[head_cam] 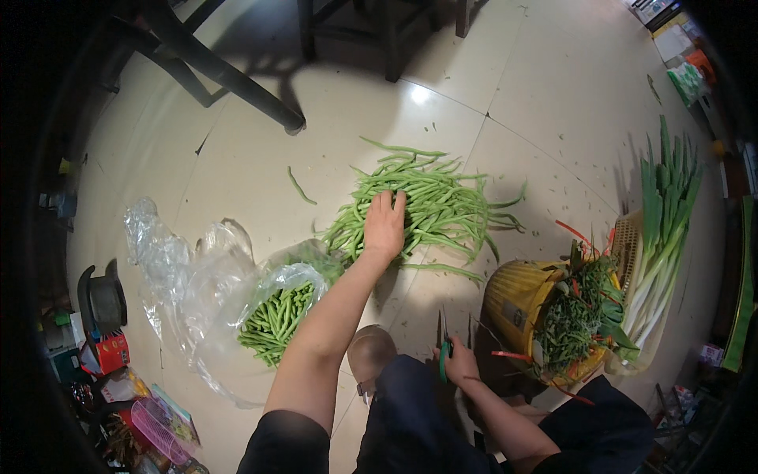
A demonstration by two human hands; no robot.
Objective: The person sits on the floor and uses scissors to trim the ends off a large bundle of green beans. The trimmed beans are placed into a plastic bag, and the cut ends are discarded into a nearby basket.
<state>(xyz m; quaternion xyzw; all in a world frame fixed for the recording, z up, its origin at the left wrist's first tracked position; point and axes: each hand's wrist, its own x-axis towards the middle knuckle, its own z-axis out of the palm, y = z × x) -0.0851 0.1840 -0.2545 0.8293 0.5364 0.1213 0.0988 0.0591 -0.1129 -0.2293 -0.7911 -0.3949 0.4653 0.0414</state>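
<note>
My left hand (385, 228) reaches into a heap of long green beans (444, 207) spread on the tiled floor. Its fingertips sink among the beans, so whether they grip any is hidden. In my right hand (462, 362) is a pair of scissors with green handles (443, 362), blades pointing away from me. Left of my forearm, a clear plastic bag (219, 314) lies with its mouth open, holding shorter cut bean pieces (278, 323). One loose bean (301, 186) rests apart from the heap, at its left.
A yellow bin (515, 296) full of plant trimmings (571, 332) leans by my right hand. Beyond it, long scallions or leeks (663, 237) lie against a woven basket (626, 243). Dark furniture legs (237, 77) stand at the upper left. Bits of trimmings dot the floor tiles (551, 101).
</note>
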